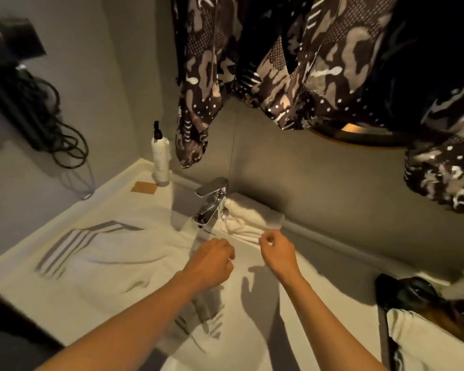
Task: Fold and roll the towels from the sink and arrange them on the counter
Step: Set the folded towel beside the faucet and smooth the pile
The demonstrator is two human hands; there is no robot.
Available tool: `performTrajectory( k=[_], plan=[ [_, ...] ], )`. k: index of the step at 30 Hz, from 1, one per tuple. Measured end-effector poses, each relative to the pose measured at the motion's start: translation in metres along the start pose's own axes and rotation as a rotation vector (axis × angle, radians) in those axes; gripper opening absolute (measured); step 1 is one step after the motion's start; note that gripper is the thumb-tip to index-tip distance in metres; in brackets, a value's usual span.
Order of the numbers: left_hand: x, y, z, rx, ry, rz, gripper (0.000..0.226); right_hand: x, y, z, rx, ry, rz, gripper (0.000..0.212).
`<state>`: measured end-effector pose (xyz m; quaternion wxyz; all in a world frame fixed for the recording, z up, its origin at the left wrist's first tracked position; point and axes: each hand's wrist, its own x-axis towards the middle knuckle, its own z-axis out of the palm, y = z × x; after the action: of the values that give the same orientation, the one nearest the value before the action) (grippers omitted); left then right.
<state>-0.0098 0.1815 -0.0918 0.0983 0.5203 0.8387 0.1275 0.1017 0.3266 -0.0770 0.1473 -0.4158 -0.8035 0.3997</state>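
Note:
A large white towel (113,253) with grey stripes lies spread and crumpled over the sink and counter, reaching under both my arms. A rolled white towel (252,219) rests against the back wall, just right of the chrome faucet (212,199). My left hand (212,261) hovers over the spread towel in front of the faucet, fingers curled into a loose fist and holding nothing. My right hand (277,250) hangs just in front of the rolled towel, fingers curled with thumb near the index finger, nothing visible in it.
A white pump bottle (160,156) and a brown card (144,187) stand in the counter's far left corner. A black hair dryer with coiled cord (32,113) hangs on the left wall. Patterned fabric (292,65) hangs overhead. A dark object (413,295) sits at the right.

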Motion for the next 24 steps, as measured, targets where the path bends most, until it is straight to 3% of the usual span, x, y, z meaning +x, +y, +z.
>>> performTrajectory(
  k=[6, 14, 18, 21, 24],
  plan=[
    [-0.089, -0.059, -0.023, 0.060, -0.192, -0.211, 0.024, -0.062, -0.031, 0.039, -0.027, -0.159, -0.060, 0.019],
    [-0.150, -0.166, 0.012, -0.019, -0.334, -0.410, 0.032, -0.099, -0.034, 0.167, -0.258, -0.497, -0.092, 0.027],
    [-0.147, -0.218, 0.041, 0.019, -0.353, -0.425, 0.036, -0.105, 0.002, 0.231, -0.522, -0.430, 0.058, 0.031],
    [-0.133, -0.245, 0.061, 0.134, -0.328, -0.344, 0.030, -0.103, 0.033, 0.255, -0.662, -0.360, 0.208, 0.030],
    [-0.118, -0.260, 0.081, 0.283, -0.285, -0.238, 0.038, -0.105, 0.056, 0.273, -0.837, -0.304, 0.132, 0.025]
  ],
)
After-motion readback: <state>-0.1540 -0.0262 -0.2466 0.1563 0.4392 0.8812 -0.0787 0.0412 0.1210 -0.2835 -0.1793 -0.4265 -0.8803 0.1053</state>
